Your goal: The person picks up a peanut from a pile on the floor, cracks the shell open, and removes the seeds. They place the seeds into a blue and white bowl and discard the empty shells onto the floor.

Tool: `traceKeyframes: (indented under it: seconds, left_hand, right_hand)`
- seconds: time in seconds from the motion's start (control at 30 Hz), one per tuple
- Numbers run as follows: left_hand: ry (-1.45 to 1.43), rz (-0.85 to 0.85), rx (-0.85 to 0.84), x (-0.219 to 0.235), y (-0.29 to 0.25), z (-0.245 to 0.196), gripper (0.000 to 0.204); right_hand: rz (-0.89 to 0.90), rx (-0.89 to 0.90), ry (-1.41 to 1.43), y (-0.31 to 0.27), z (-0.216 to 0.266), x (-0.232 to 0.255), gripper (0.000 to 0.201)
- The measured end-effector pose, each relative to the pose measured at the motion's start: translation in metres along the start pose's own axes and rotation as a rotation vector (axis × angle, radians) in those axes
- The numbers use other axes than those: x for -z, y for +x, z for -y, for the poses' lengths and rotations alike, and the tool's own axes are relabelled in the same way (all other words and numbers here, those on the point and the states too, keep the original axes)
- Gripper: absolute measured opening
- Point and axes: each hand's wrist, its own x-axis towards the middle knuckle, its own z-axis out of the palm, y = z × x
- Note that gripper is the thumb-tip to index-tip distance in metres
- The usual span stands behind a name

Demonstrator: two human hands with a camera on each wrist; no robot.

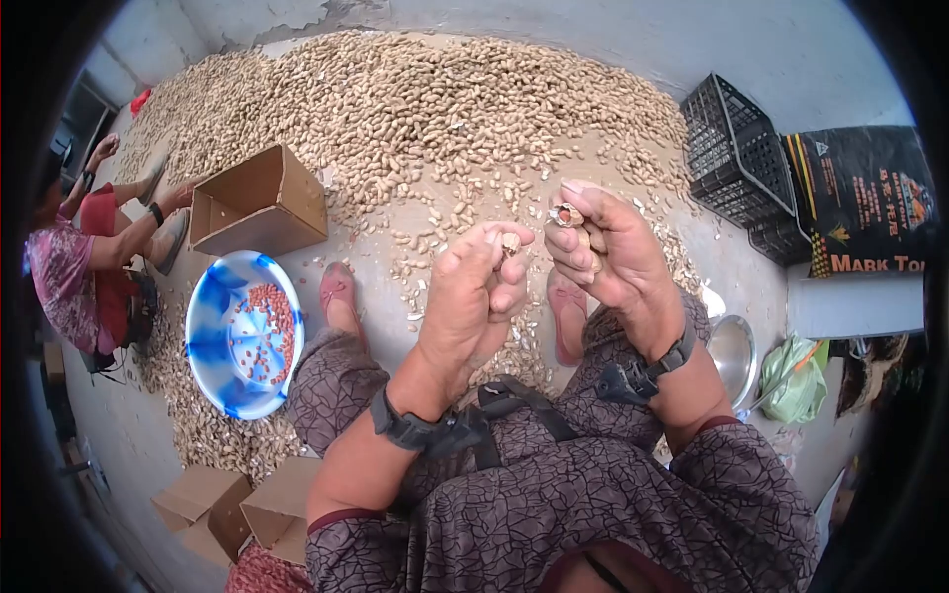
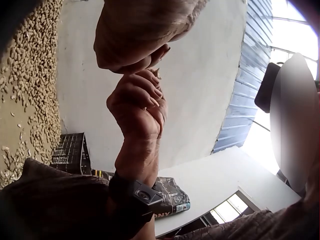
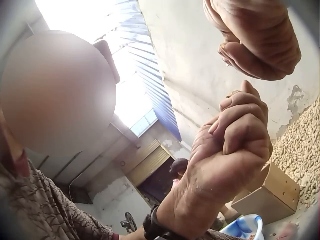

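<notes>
In the head view, my left hand [image 1: 473, 296] pinches a piece of peanut shell [image 1: 510, 241] between thumb and fingers. My right hand [image 1: 618, 252], a little to the right and apart from it, grips an opened peanut [image 1: 565, 214] with a reddish kernel showing, and its curled fingers hold more peanuts [image 1: 593, 240] against the palm. Both wrist views show the two hands close to each other with curled fingers; what they hold is mostly hidden there.
A large heap of peanuts [image 1: 425, 109] covers the floor ahead. To the left are a blue-and-white basin [image 1: 202, 341] with red kernels, a cardboard box [image 1: 282, 219] and a seated person [image 1: 74, 267]. Black crates [image 1: 727, 148], a metal bowl [image 1: 732, 361] and a green bag [image 1: 796, 381] stand right.
</notes>
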Motion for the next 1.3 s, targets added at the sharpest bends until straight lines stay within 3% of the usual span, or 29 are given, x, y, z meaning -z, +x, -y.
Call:
traceKeyframes:
  seconds: [0.27, 0.6, 0.83, 1.1, 1.23, 1.3]
  left_hand:
    - [0.097, -0.17, -0.165, 0.001, 0.001, -0.003, 0.019]
    - [0.254, -0.144, -0.313, 0.002, 0.005, 0.005, 0.015]
    - [0.339, -0.18, -0.312, 0.002, 0.004, 0.004, 0.011]
    - [0.482, -0.215, -0.283, 0.006, 0.006, 0.004, 0.011]
    - [0.609, -0.197, -0.332, 0.001, 0.004, 0.002, 0.013]
    - [0.659, -0.2, -0.352, 0.0, 0.004, 0.002, 0.012]
  right_hand:
    - [-0.028, 0.102, -0.433, -0.007, -0.005, -0.019, 0.016]
    - [-0.177, 0.125, -0.74, -0.007, -0.012, -0.029, 0.015]
    - [-0.196, 0.135, -0.736, -0.007, -0.013, -0.025, 0.01]
    - [-0.245, 0.273, -1.031, -0.007, -0.012, -0.02, 0.011]
    - [-0.247, 0.275, -0.949, -0.009, -0.01, -0.021, 0.011]
    - [-0.231, 0.169, -0.879, -0.011, -0.009, -0.023, 0.011]
